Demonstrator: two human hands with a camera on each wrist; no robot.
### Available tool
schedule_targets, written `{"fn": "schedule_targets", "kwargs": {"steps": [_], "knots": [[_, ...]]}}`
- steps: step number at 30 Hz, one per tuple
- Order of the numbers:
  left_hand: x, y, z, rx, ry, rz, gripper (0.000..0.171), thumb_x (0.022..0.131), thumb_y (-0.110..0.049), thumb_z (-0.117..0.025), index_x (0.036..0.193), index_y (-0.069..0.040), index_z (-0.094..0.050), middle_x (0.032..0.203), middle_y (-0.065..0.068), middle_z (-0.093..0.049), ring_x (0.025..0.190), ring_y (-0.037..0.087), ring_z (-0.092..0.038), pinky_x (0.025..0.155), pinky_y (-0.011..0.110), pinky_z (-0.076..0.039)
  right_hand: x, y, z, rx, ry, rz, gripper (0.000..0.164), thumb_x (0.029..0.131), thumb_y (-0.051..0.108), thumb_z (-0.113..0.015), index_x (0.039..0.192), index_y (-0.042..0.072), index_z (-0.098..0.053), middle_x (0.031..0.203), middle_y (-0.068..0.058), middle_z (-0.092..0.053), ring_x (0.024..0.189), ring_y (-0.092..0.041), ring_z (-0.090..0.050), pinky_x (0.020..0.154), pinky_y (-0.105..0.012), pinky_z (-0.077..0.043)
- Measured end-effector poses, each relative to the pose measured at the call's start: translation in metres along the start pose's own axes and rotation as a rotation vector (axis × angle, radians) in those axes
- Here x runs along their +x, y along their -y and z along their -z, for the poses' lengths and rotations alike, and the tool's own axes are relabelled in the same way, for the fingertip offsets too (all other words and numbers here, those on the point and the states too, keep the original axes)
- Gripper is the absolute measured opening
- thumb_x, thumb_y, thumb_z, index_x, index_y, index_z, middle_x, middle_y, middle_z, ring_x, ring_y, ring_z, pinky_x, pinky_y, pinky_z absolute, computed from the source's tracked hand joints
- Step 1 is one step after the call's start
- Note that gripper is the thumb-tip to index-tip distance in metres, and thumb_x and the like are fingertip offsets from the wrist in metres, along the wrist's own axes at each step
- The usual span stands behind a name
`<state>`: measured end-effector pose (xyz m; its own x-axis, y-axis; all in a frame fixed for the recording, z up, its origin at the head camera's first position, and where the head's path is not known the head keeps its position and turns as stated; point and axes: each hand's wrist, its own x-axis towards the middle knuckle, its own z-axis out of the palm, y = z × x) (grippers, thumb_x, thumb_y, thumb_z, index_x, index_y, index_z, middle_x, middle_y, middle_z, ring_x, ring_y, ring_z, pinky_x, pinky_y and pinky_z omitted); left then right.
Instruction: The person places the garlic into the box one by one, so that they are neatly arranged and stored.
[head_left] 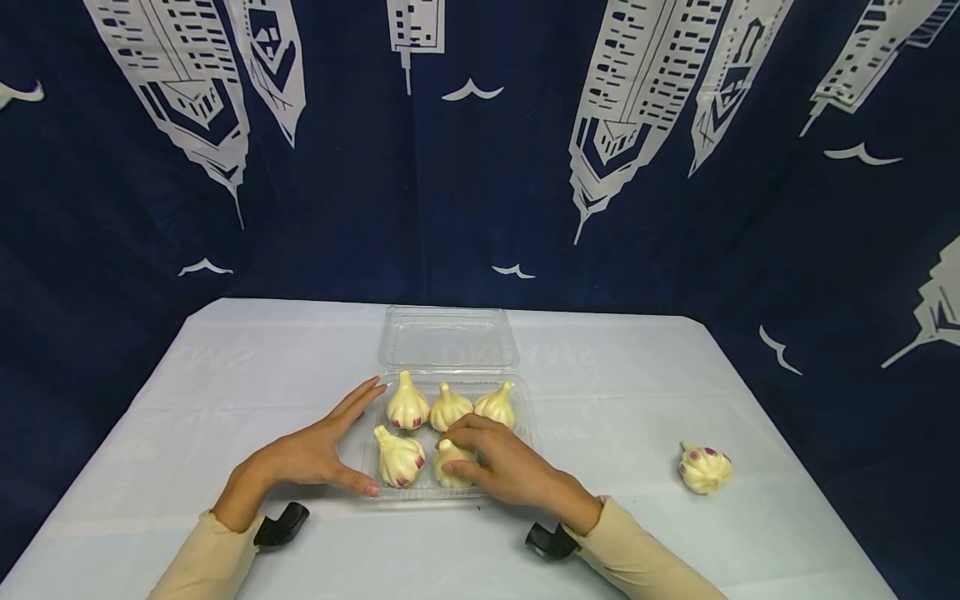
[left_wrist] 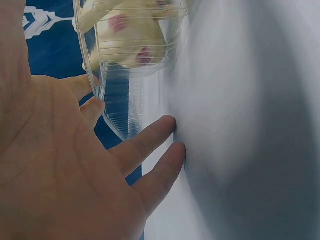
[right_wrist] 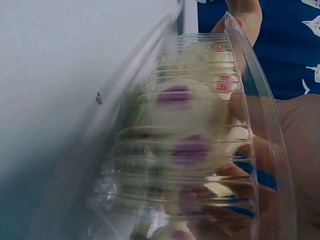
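Observation:
A clear plastic clamshell container (head_left: 422,493) lies with its lid folded back, holding several garlic bulbs in two rows. My right hand (head_left: 504,460) reaches over the front edge and grips a garlic bulb (head_left: 451,463) in the front row, fingers behind it and thumb in front. Beside that one sits another front bulb (head_left: 401,458). At the container's left side, my left hand (head_left: 318,450) is spread, its thumb at the front corner and fingertips near the back of the rim. Two of its fingers (left_wrist: 161,131) touch the tablecloth in the left wrist view.
One loose garlic bulb (head_left: 705,469) lies on the white table (head_left: 600,400) to the right. The transparent lid (head_left: 450,337) rests flat behind the container. A dark blue curtain (head_left: 480,183) with white building prints hangs behind the table.

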<state>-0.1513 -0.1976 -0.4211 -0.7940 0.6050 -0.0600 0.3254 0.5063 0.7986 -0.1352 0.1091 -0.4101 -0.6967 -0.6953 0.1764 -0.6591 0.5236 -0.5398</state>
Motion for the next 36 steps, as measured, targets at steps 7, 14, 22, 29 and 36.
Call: {"fn": "schedule_targets", "kwargs": {"steps": [7, 14, 22, 29, 36], "knots": [[0.0, 0.0, -0.001, 0.006, 0.005, -0.003, 0.129, 0.069, -0.038, -0.093, 0.162, -0.02, -0.005, 0.169, 0.011, 0.009, 0.153, 0.046, 0.001, 0.114, 0.074, -0.014, -0.003, 0.0, 0.001, -0.005, -0.015, -0.009, 0.035, 0.098, 0.028, -0.066, 0.126, 0.007, -0.065, 0.124, -0.003, -0.065, 0.119, -0.016, -0.06, 0.101, -0.036, -0.05], [0.0, 0.001, -0.002, 0.004, 0.011, -0.001, 0.13, 0.068, -0.038, -0.093, 0.162, -0.019, -0.005, 0.169, 0.01, 0.009, 0.153, 0.046, 0.001, 0.114, 0.074, -0.014, -0.011, -0.005, 0.009, 0.021, -0.073, 0.025, 0.03, 0.097, 0.025, -0.068, 0.124, 0.011, -0.065, 0.121, 0.0, -0.065, 0.117, -0.014, -0.061, 0.101, -0.036, -0.051], [0.0, 0.002, -0.003, 0.008, 0.003, -0.004, 0.13, 0.068, -0.04, -0.093, 0.162, -0.025, -0.004, 0.169, 0.011, 0.01, 0.153, 0.046, 0.002, 0.114, 0.074, -0.014, -0.029, -0.011, 0.036, 0.079, -0.179, 0.007, 0.028, 0.095, 0.02, -0.07, 0.122, 0.013, -0.066, 0.121, 0.0, -0.066, 0.112, -0.023, -0.064, 0.091, -0.044, -0.054], [0.0, 0.001, -0.002, 0.008, 0.003, -0.001, 0.13, 0.069, -0.039, -0.092, 0.162, -0.025, -0.003, 0.169, 0.013, 0.01, 0.152, 0.047, 0.002, 0.114, 0.074, -0.013, -0.051, -0.025, 0.061, -0.013, -0.266, -0.084, 0.027, 0.094, 0.022, -0.072, 0.12, 0.016, -0.067, 0.121, 0.005, -0.067, 0.115, -0.015, -0.063, 0.09, -0.041, -0.056], [0.0, 0.0, 0.0, 0.01, 0.0, -0.001, 0.132, 0.068, -0.039, -0.093, 0.163, -0.019, -0.003, 0.168, 0.014, 0.01, 0.152, 0.049, 0.003, 0.113, 0.075, -0.012, -0.08, -0.044, 0.081, -0.092, -0.338, -0.169, 0.028, 0.093, 0.021, -0.073, 0.12, 0.018, -0.068, 0.12, 0.004, -0.067, 0.114, -0.018, -0.064, 0.089, -0.042, -0.057]]}}
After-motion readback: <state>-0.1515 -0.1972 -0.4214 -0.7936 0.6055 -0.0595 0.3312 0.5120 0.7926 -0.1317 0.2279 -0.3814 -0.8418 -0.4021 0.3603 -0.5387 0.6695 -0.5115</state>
